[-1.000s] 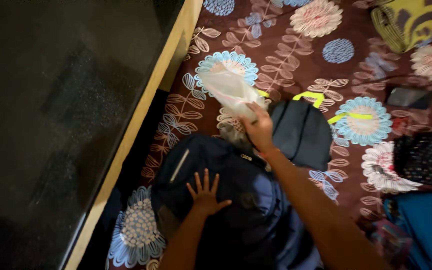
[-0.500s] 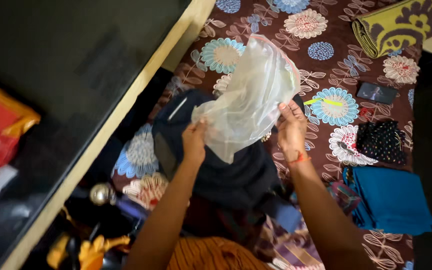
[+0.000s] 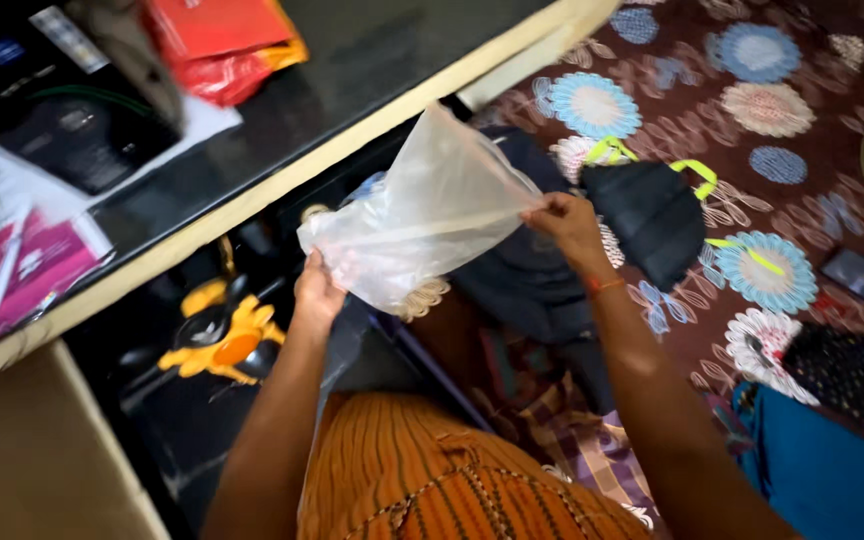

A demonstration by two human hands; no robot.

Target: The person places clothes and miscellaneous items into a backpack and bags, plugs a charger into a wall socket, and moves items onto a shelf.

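1. A person is looking down at their own two bare hands, which are holding a clear plastic bag [image 3: 422, 215] up in the air between them.
2. The left hand [image 3: 317, 292] is gripping the bag's lower left corner, fingers curled closed around the plastic.
3. The right hand [image 3: 570, 220] is pinching the bag's right edge between thumb and fingertips; an orange thread is circling that wrist.
4. The bag is hanging stretched and slightly tilted, above a dark backpack [image 3: 532, 280] that is lying on a maroon bedsheet [image 3: 802, 130] printed with blue, white and pink flowers.
5. Just beside the backpack, to the right, a small black pouch [image 3: 647, 215] with bright yellow straps is resting on the sheet.
6. Further right, a folded blue cloth [image 3: 822, 470] and a dark dotted cloth [image 3: 842, 365] are lying near the edge of view.
7. To the left, a dark shelf [image 3: 332, 90] with a pale wooden edge is carrying a red packet [image 3: 222, 40] and papers.
8. Below the shelf, a yellow toy [image 3: 222, 340] is sitting in shadow.
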